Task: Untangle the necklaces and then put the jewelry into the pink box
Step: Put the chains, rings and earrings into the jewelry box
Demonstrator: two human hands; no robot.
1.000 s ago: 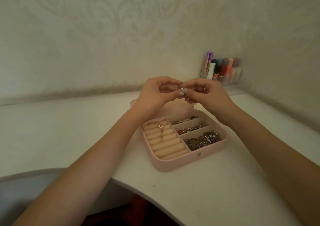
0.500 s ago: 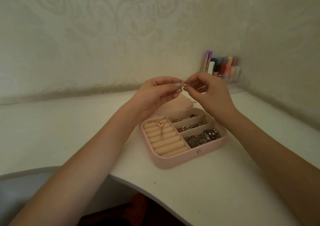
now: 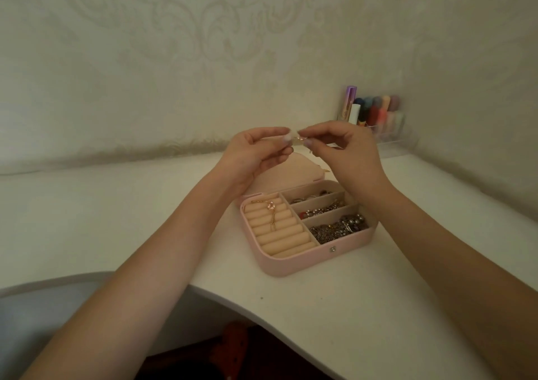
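Thin gold chain between pinching fingers above rounded pink box

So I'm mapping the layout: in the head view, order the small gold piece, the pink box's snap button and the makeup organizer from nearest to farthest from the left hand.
1. Small gold piece, pinched between the fingertips of the left hand and the right hand.
2. Snap button, on the pink box's front wall, below the hands.
3. Makeup organizer, far right corner.
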